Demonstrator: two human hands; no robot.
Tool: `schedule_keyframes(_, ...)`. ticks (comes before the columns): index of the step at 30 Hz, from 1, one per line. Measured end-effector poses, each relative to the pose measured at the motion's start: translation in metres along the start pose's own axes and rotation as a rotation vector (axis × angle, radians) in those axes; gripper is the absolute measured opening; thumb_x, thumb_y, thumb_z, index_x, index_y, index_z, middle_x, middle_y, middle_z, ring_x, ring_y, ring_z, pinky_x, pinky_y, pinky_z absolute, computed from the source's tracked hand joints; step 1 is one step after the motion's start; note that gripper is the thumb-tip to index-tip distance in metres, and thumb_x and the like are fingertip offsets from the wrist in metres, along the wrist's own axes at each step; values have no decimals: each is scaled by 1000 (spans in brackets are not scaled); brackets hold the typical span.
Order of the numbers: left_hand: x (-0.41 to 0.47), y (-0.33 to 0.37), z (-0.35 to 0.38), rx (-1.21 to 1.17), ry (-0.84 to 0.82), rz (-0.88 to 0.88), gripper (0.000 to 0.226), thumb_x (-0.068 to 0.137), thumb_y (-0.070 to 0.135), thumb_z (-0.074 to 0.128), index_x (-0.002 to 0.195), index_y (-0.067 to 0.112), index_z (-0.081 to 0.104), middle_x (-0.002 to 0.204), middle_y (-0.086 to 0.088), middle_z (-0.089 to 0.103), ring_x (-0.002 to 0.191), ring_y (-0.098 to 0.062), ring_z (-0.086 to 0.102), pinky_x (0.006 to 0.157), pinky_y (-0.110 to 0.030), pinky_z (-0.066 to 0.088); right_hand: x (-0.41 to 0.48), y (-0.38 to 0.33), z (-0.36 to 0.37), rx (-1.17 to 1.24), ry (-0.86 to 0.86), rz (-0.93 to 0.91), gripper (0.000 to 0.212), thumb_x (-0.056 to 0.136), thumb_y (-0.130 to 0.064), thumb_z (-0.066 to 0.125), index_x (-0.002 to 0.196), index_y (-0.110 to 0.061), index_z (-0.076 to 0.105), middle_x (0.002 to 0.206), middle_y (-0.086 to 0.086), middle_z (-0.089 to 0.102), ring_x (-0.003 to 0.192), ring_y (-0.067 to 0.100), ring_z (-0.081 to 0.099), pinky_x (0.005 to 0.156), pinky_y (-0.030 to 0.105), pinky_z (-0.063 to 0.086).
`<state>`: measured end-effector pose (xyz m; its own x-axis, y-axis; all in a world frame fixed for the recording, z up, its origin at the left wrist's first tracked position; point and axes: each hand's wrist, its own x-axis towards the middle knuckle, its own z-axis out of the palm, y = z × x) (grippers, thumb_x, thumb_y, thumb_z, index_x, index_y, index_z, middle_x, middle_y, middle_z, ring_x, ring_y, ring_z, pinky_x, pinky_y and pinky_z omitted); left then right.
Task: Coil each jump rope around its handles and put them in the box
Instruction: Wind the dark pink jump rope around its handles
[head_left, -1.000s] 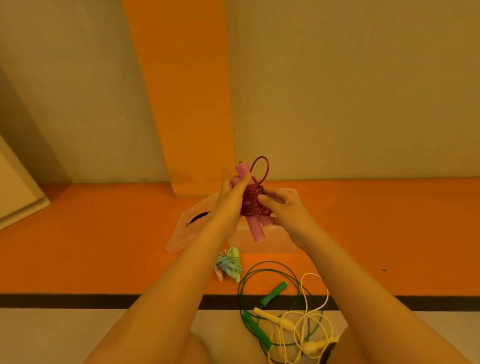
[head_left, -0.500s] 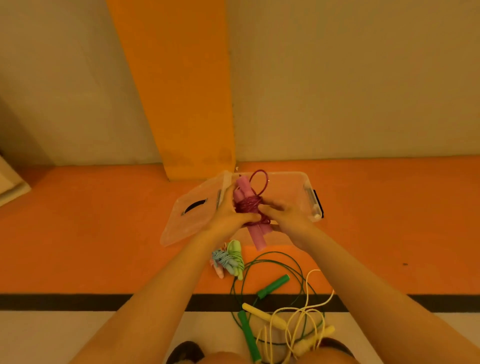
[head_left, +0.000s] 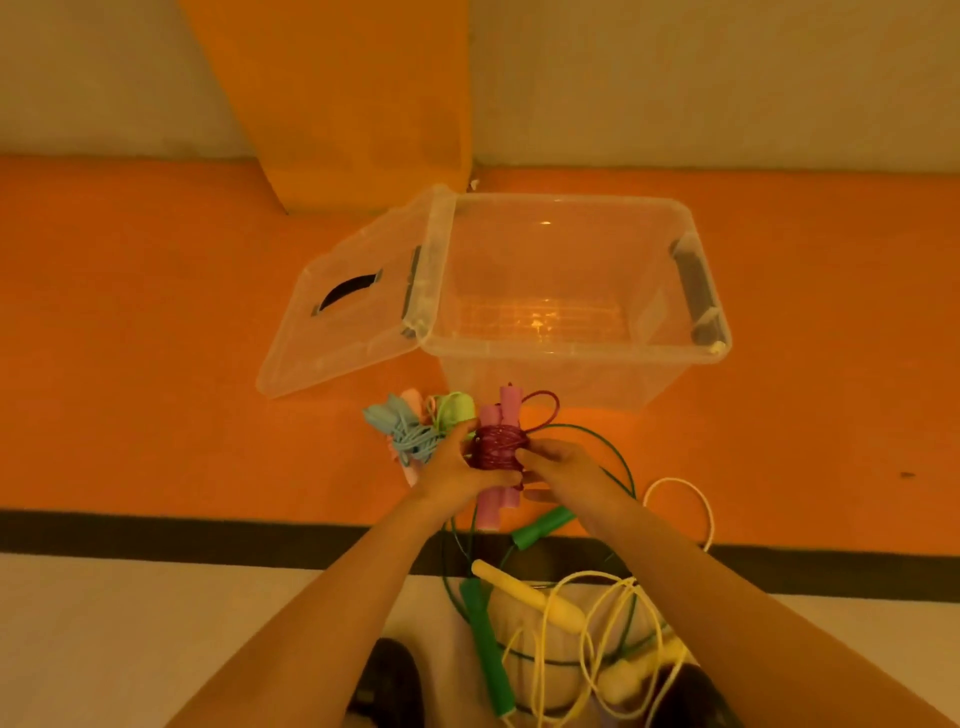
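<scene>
left hand (head_left: 457, 475) and right hand (head_left: 563, 467) gripping coiled pink jump rope (head_left: 496, 447) (fingers curled)

- Left hand (head_left: 457, 473) and right hand (head_left: 566, 467): both bare.
- Forearms (head_left: 332, 613): bare, long and slim along their whole visible length.
- Left shoe (head_left: 389, 680) and right shoe (head_left: 685, 696): dark, with rounded toes; finer detail too dim to tell.

An orange pillar (head_left: 353, 104) stands at eleven o'clock against the beige wall (head_left: 727, 78), a black stripe (head_left: 156, 535) crosses the orange floor (head_left: 130, 312) toward six.
</scene>
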<state>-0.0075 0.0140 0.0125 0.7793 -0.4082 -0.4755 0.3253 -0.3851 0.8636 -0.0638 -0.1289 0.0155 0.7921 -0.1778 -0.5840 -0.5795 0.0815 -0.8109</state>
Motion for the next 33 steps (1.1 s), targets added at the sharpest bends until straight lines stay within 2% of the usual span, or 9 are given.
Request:
schedule_keyframes(4, 26, -16, 11, 21, -66, -15, 84, 60, -8, 84, 129, 19, 44, 108, 5, 58, 110, -22, 57, 82, -26, 50, 36, 19, -5, 5, 49, 61, 25, 97, -6, 48, 121, -2, 57, 101, 11, 63, 75, 14, 60, 66, 24, 50)
schedule_keyframes(8, 49, -28, 23, 104, -55, 60, 83, 52, 12, 78, 125, 27, 41, 117, 1, 55, 106, -16, 55, 89, -35, 50, 68, 24, -10, 17, 96, 127, 30, 97, -2, 45, 126, 1, 52, 100, 16, 59, 69, 15, 56, 63, 26, 48)
schedule_keyframes(12, 63, -39, 33, 176, -11, 73, 68, 76, -19, 66, 115, 27, 35, 97, 14, 43, 80, 6, 50, 65, -3, 41, 82, 31, -11, 10, 106, 157, 34, 97, 0, 43, 129, -1, 51, 106, 18, 60, 76, 19, 58, 63, 25, 49)
schedule_keyframes(15, 62, -49, 34, 232, 39, 35, 82, 78, 1, 75, 142, 23, 28, 109, 21, 43, 98, 2, 50, 83, -6, 39, 83, 41, -10, 49, 95, 144, 39, 95, 2, 47, 133, -2, 48, 114, 15, 61, 96, 23, 58, 76, 31, 52)
schedule_keyframes(19, 53, -50, 39, 228, 19, 42, 100, 76, 7, 79, 153, 21, 16, 136, 4, 44, 117, -8, 47, 101, -25, 42, 77, 51, -13, -40, 105, 71, 48, 88, 7, 55, 135, -1, 45, 119, 14, 60, 105, 24, 58, 97, 42, 47)
schedule_keyframes(23, 41, -56, 44, 152, -1, 58, 107, 65, 24, 76, 153, 19, 17, 143, -2, 42, 124, -16, 50, 99, -35, 48, 59, 61, -13, -450, 106, -53, 29, 80, 2, 60, 107, -6, 61, 94, 7, 64, 87, 21, 59, 80, 37, 47)
schedule_keyframes(25, 29, -59, 44, 166, 47, 64, 101, 64, 36, 79, 149, 17, 29, 142, -4, 43, 124, -19, 50, 102, -39, 47, 48, 67, -12, -705, 59, -72, 29, 83, -8, 61, 111, -4, 55, 101, 11, 62, 92, 24, 58, 76, 32, 43)
schedule_keyframes(29, -2, -70, 36, 336, 146, 112, 58, 69, 15, 84, 119, 15, 54, 117, -3, 48, 103, -19, 55, 82, -26, 45, 28, 91, -15, -1320, -132, -145, 41, 84, -17, 61, 124, -13, 51, 129, 8, 50, 123, 27, 44, 97, 32, 35)
schedule_keyframes(33, -30, -98, 32, 593, -5, -23, 55, 68, 21, 85, 113, 14, 54, 118, -5, 48, 114, -22, 49, 90, -32, 43, 11, 112, -25, -1398, -138, -121, 40, 88, -21, 61, 127, -17, 53, 132, 6, 46, 128, 25, 39, 102, 34, 32)
